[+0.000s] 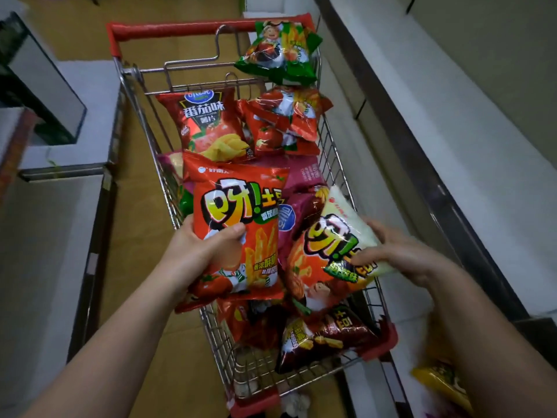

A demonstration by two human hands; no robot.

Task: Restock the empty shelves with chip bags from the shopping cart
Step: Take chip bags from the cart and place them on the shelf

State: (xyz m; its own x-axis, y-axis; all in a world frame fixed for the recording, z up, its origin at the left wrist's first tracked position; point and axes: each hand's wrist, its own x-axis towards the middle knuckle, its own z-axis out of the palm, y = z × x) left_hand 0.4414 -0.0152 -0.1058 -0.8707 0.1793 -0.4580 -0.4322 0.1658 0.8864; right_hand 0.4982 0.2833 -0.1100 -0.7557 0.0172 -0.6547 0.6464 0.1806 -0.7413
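down over the shopping cart [301,372], the left hand [199,254] grips a red chip bag [241,212] by its left edge, thumb curled across the front, the other fingers hidden behind it; the bag is lifted above the heap. beside it, the right hand [401,251] holds a pale yellow and orange chip bag [328,251], thumb on its front face, fingers wrapped round its right edge, the bag tilted and resting on others in the cart. white shelves [452,131] run along the right.
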